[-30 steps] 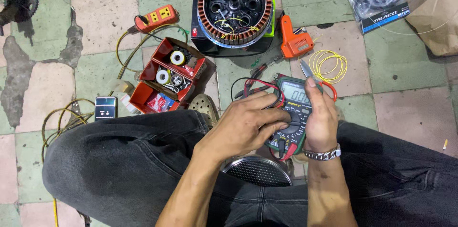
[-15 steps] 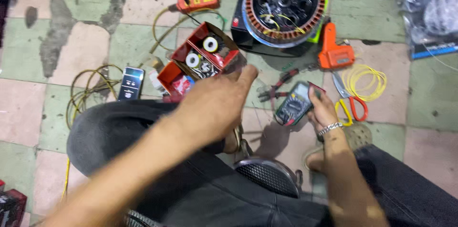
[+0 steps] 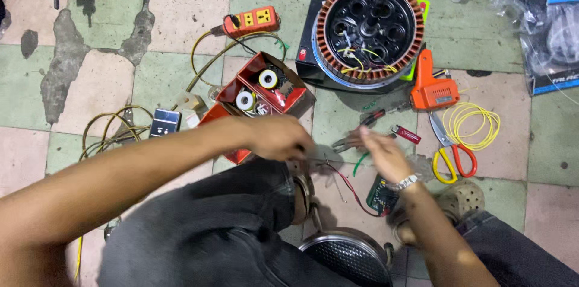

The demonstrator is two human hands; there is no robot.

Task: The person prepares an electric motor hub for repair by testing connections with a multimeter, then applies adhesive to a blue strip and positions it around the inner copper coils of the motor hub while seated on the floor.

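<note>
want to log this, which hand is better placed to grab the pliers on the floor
Probably the right hand: it hovers right beside the pliers, while the left hand sits farther off near the red box.

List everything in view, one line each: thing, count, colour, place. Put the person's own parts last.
motor stator: one, copper and black, top centre on a black box
power strip: one, orange, upper left
parts box: one, red, centre left
soldering gun: one, orange, right of stator
wire coil: one, yellow, right
scissors: one, red and yellow handles, right
multimeter: one, dark, below right hand
pliers: one, red-handled, centre
left hand: centre, blurred
right hand: centre right, blurred
</note>
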